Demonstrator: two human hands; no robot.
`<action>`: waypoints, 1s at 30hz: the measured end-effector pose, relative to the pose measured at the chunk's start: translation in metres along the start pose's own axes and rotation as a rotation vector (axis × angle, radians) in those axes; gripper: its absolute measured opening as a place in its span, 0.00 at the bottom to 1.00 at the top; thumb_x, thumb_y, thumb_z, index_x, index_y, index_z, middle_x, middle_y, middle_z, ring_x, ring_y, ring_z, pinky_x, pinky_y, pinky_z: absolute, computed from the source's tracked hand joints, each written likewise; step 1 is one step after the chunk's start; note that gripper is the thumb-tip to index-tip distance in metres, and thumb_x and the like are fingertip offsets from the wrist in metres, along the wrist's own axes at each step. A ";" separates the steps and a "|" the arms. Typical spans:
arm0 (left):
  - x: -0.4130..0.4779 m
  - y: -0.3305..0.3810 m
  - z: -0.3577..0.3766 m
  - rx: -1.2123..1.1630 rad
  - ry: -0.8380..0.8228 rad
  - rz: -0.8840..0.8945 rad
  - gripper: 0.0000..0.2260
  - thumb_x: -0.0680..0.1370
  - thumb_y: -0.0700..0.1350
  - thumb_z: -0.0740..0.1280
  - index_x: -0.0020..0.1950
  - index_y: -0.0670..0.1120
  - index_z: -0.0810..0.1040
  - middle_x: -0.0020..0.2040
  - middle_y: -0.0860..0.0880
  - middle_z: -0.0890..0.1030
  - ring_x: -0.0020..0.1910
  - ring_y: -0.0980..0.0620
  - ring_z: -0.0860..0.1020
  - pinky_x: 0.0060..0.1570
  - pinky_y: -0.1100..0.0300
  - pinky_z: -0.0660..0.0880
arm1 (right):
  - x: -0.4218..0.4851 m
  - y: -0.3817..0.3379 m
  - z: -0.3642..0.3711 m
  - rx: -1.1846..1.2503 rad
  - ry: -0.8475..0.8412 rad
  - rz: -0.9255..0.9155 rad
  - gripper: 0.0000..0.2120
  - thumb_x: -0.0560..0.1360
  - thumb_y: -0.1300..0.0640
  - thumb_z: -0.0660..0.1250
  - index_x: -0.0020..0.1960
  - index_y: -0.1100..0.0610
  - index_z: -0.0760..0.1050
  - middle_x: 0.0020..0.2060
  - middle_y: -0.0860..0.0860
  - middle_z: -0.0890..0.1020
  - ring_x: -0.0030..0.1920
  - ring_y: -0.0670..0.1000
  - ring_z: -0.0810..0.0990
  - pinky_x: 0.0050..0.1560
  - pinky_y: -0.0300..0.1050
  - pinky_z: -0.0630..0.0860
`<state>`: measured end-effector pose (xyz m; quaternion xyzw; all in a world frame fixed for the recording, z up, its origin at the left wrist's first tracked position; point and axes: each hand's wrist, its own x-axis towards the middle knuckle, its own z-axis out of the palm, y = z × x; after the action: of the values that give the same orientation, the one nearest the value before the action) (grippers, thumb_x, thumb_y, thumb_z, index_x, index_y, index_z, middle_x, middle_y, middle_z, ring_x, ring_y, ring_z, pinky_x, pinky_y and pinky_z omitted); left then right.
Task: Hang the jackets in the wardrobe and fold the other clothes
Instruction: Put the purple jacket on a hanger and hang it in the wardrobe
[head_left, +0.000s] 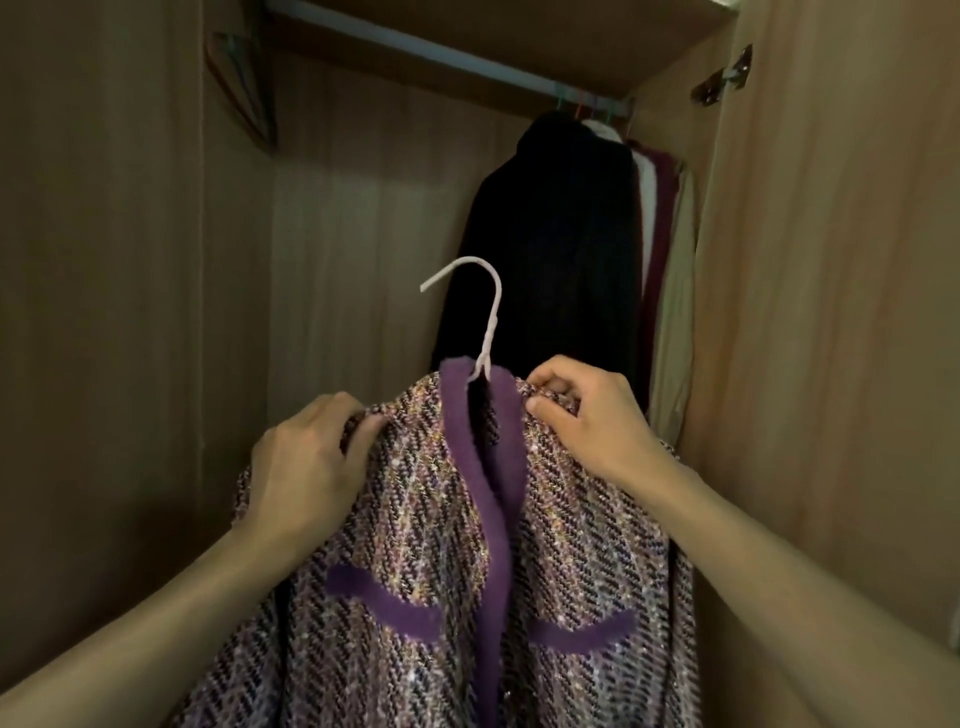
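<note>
Both hands pinching tweed jacket (441, 519) shoulders, settled on hanger (483, 317).
Left hand (306, 467), right hand (587, 415); next, hook must reach rail (447, 57), probably left of black coat (550, 249).

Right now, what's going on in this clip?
A person stands at an open wardrobe holding a purple tweed jacket that is already on a pale hanger. The left hand grips one shoulder of the jacket and the right hand pinches the other. The hanger's hook is free, well below the rail, so the jacket is not yet hung. A black coat hangs at the rail's right end.
</note>
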<state>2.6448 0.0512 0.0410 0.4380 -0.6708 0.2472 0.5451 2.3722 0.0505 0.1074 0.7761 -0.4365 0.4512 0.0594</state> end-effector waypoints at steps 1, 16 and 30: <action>0.005 -0.002 0.004 -0.018 0.003 0.016 0.13 0.81 0.53 0.63 0.45 0.45 0.78 0.39 0.50 0.79 0.33 0.50 0.77 0.30 0.54 0.75 | 0.004 0.005 0.000 -0.021 0.001 0.002 0.07 0.76 0.57 0.71 0.54 0.51 0.81 0.43 0.45 0.81 0.41 0.38 0.77 0.42 0.27 0.67; 0.128 -0.010 0.095 0.116 0.036 0.245 0.20 0.78 0.58 0.62 0.66 0.48 0.74 0.54 0.49 0.75 0.54 0.47 0.74 0.49 0.46 0.70 | 0.116 0.083 0.018 -0.022 0.441 -0.131 0.07 0.76 0.54 0.71 0.53 0.54 0.82 0.45 0.45 0.78 0.42 0.45 0.78 0.43 0.50 0.79; 0.279 -0.077 0.194 -0.066 0.327 0.278 0.09 0.79 0.42 0.64 0.58 0.50 0.73 0.48 0.50 0.72 0.42 0.48 0.73 0.39 0.50 0.73 | 0.256 0.112 0.010 -0.144 0.403 -0.426 0.10 0.75 0.62 0.69 0.54 0.51 0.74 0.47 0.45 0.77 0.49 0.43 0.76 0.52 0.35 0.74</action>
<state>2.6044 -0.2323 0.2390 0.2775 -0.6351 0.3656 0.6212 2.3507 -0.1828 0.2609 0.7390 -0.2741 0.5413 0.2929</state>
